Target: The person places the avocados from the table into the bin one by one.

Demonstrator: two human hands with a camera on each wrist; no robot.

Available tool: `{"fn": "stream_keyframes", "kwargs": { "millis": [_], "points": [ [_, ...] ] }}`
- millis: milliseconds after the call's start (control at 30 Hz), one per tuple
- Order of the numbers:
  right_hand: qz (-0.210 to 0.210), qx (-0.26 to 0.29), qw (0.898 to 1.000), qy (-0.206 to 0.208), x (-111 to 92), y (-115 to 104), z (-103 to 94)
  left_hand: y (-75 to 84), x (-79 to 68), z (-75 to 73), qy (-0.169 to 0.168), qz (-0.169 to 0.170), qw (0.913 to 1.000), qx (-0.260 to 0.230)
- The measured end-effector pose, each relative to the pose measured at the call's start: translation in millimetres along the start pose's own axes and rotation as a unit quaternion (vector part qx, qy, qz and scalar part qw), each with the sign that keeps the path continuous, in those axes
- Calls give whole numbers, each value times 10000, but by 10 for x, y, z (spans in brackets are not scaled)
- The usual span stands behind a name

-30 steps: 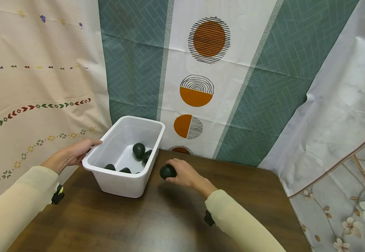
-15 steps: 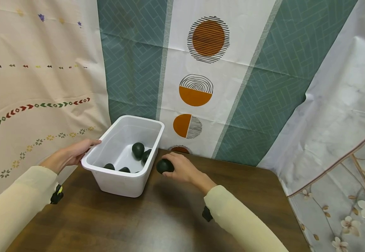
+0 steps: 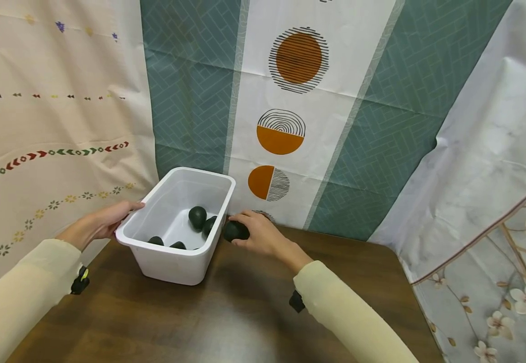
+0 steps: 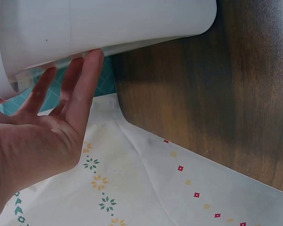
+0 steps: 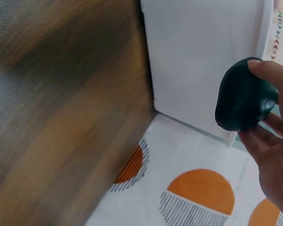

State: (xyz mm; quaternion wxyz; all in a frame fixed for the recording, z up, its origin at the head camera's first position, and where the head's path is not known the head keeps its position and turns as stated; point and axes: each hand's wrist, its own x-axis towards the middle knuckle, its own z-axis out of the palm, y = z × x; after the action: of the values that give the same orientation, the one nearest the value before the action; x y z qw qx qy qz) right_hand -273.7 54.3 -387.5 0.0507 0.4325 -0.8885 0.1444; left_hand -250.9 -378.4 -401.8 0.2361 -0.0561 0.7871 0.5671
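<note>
In the head view, my right hand [image 3: 265,236] holds a dark green avocado [image 3: 236,231] between thumb and fingers. It is above the table, just right of the white plastic tub [image 3: 165,249]. The right wrist view shows the avocado [image 5: 243,96] in front of the tub's outer wall [image 5: 193,52], below rim height. My left hand [image 3: 108,219] grips the tub's left rim, thumb over the edge. From the left wrist, the fingers [image 4: 87,89] reach up against the tub's outside wall. Inside the tub lie several avocados, one [image 3: 197,218] in full sight and others partly hidden by the near wall.
A brown wooden table [image 3: 154,322] bears the tub. Patterned cloth hangs close behind it [image 3: 190,101], with a cream cloth [image 3: 54,151] on the left and a floral white cloth [image 3: 485,242] at the right edge.
My right hand has lifted the avocado and brought it slightly left, closer to the tub's right rim. The left hand stays on the tub, which has hardly shifted.
</note>
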Motion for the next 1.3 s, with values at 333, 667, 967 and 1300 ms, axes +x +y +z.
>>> {"fn": "stream_keyframes", "kwargs": {
  "millis": [333,667,967,1300],
  "points": [
    [20,225,9997,106,64,-33,-131,-9,10,-1,23,-24,10000,27],
    [-43,237,9992,311,157,-132,-239,-5,-5,14,9,18,10000,71],
    [-114,48,9995,300,269,-236,-229,-2,8,19,-11,6,10000,43],
    [-450,-77,9985,307,398,-401,-233,3,2,20,32,-8,10000,49]
  ]
}}
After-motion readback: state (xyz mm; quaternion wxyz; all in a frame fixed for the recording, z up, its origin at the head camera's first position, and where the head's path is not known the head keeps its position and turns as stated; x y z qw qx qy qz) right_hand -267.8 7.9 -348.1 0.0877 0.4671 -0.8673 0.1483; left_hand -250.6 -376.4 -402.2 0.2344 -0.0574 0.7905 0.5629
